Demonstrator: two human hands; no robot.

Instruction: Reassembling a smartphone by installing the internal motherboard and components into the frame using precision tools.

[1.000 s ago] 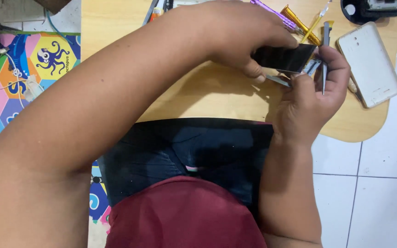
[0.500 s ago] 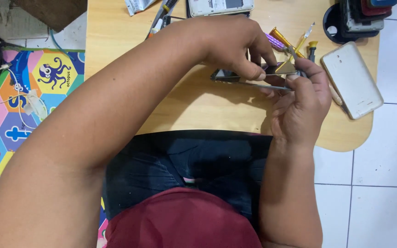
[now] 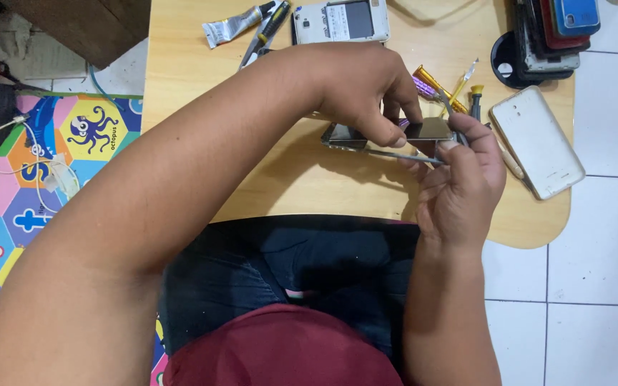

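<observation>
My left hand (image 3: 366, 89) grips a dark phone (image 3: 423, 131) from above, held edge-on over the small wooden table (image 3: 202, 107). My right hand (image 3: 463, 179) supports the phone's right end from below and pinches thin metal tweezers (image 3: 395, 154) whose tips run along the phone's lower edge. The left forearm crosses the middle of the view and hides part of the table.
Behind the hands lie a squeezed glue tube (image 3: 234, 25), a screwdriver (image 3: 270, 28), an opened white phone (image 3: 341, 20), several small screwdrivers (image 3: 441, 86), a white back cover (image 3: 538, 141) and a stack of phones (image 3: 556, 32). A colourful play mat (image 3: 37, 164) lies left, white floor tiles right.
The view has tilted, showing more of the table's far side. The phone has turned from flat to edge-on, and both hands have shifted down and toward the table's middle.
</observation>
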